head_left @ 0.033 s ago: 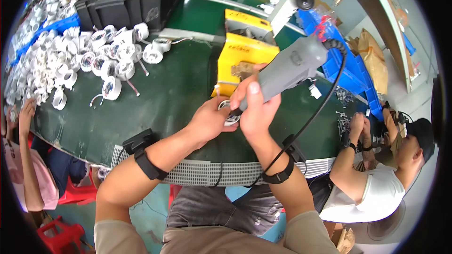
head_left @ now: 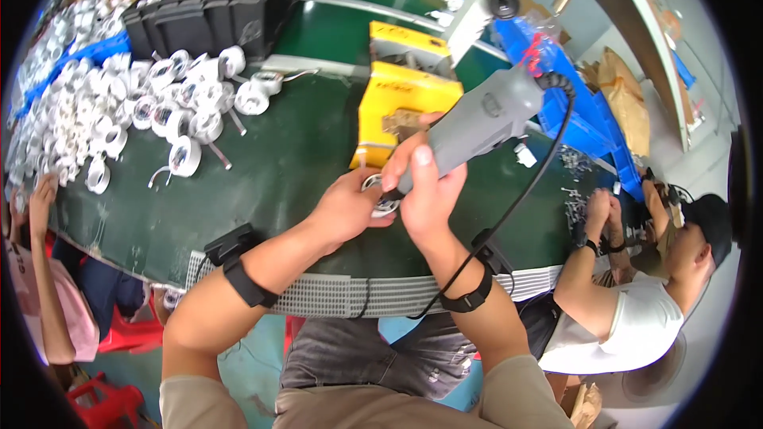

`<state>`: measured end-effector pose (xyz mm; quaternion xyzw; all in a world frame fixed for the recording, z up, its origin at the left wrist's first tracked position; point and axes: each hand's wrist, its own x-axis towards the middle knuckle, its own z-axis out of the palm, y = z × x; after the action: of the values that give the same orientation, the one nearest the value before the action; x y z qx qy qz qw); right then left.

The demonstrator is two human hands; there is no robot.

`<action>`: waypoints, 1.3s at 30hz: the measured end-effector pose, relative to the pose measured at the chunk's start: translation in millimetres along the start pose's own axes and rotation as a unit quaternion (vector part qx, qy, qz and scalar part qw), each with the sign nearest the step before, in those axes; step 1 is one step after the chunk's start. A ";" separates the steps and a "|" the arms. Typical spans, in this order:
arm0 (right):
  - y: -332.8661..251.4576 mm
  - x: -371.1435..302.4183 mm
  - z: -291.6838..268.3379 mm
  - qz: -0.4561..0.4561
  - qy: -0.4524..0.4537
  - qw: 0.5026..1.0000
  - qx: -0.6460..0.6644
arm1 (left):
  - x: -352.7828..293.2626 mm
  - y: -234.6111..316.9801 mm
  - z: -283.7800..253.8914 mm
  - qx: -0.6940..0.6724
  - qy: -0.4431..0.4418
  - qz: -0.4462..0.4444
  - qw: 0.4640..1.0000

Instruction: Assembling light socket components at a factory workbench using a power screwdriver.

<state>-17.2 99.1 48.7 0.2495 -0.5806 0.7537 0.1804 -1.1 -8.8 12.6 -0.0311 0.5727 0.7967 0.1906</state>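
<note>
- The fingers [head_left: 354,179] of the left hand [head_left: 340,208] are clamped on a small white ring [head_left: 385,210], gripping it from its left side, over the green table [head_left: 270,159].
- The right hand [head_left: 431,195] has its fingers closed around a grey power tool [head_left: 486,117]; it leans up to the far right, its dark tip down at the ring. I can't tell how deep the tip sits.
- A black cord [head_left: 520,202] loops from the tool's upper end towards the near side, passing over the right forearm.
- Just beyond the hands stands a yellow box [head_left: 413,87].
- Well to the left lies a heap of white rings [head_left: 167,103], some trailing wires, with a black crate [head_left: 195,28] behind it.
- To the far right I see a blue tray [head_left: 584,135].
- Nearer, on the right, a person in a white top [head_left: 640,326] sits with both hands together over the table.
</note>
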 end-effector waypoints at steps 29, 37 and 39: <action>-52.1 -50.3 -55.0 -0.099 -0.063 0.901 -0.417 | -17.5 13.7 5.3 -0.017 -0.198 0.059 0.978; -35.1 -31.9 -78.5 0.231 -0.057 0.963 -0.129 | -16.0 14.5 -4.2 -0.122 -0.195 -0.009 0.973; -35.5 -32.5 -80.2 0.333 -0.060 0.934 -0.115 | -15.2 16.6 -3.6 -0.118 -0.180 -0.008 0.977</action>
<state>15.7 186.4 41.4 0.0645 -0.7231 0.6820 -0.0888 6.7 -20.8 30.4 0.0860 0.4310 0.8496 0.2915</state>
